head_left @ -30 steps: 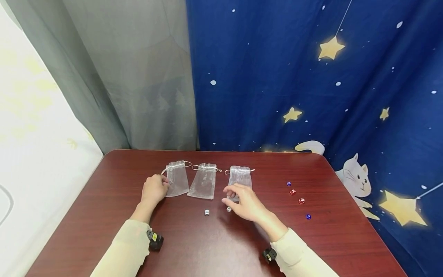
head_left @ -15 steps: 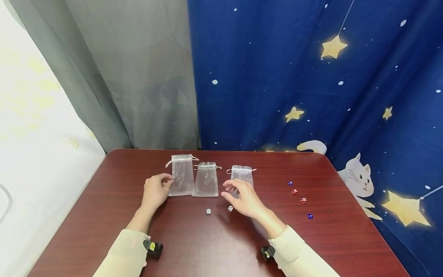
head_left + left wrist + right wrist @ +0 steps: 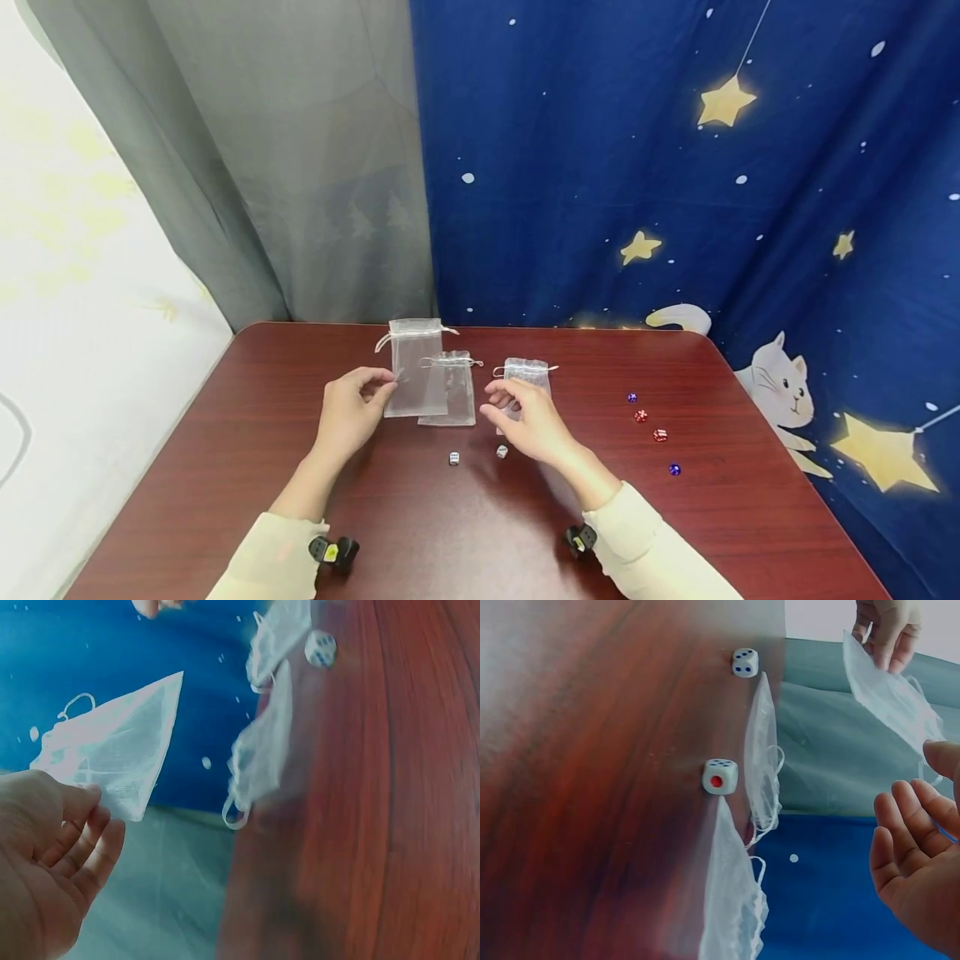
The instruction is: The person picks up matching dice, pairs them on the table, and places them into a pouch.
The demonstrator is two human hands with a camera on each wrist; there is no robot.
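Dark-red table (image 3: 450, 533), sheer pouch (image 3: 415, 375) in left hand (image 3: 351, 414)

Cream sleeves (image 3: 270, 562) are worn with small black wrist cameras (image 3: 346, 553) marked in yellow.

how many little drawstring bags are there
3: the held bag is pinched in the left hand, above the table; the middle bag and right bag lie on it, the latter partly hidden by the right hand.

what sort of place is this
Probably an indoor spot screened off for tabletop work: a reddish-brown table, with a gray curtain and a blue star-print curtain hanging behind it.
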